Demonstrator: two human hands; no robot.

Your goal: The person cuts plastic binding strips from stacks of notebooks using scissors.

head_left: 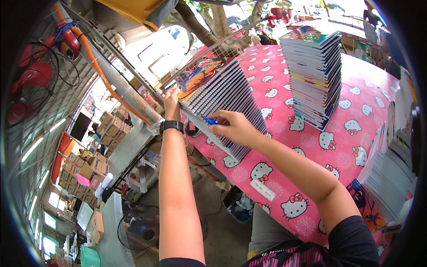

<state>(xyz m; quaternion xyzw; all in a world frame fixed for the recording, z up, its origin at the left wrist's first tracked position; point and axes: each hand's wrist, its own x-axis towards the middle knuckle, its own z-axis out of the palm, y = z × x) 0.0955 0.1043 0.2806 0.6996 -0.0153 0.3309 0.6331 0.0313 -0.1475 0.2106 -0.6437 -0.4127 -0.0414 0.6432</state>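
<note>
A slanted stack of notebooks (222, 95) with grey page edges and a colourful cartoon cover leans on the pink patterned tablecloth (320, 151). My left hand (171, 103), with a black watch on the wrist, holds the stack's upper left edge. My right hand (233, 128) rests against the stack's page edges and pinches a small blue pen (210, 120). Both forearms come up from the lower edge.
A tall upright pile of notebooks (316, 75) stands at the back of the table. More stacked books (391, 169) lie at the right edge. A small white eraser-like bar (262, 190) sits near the table's front. Below left are a floor fan (140, 227) and cardboard boxes (84, 167).
</note>
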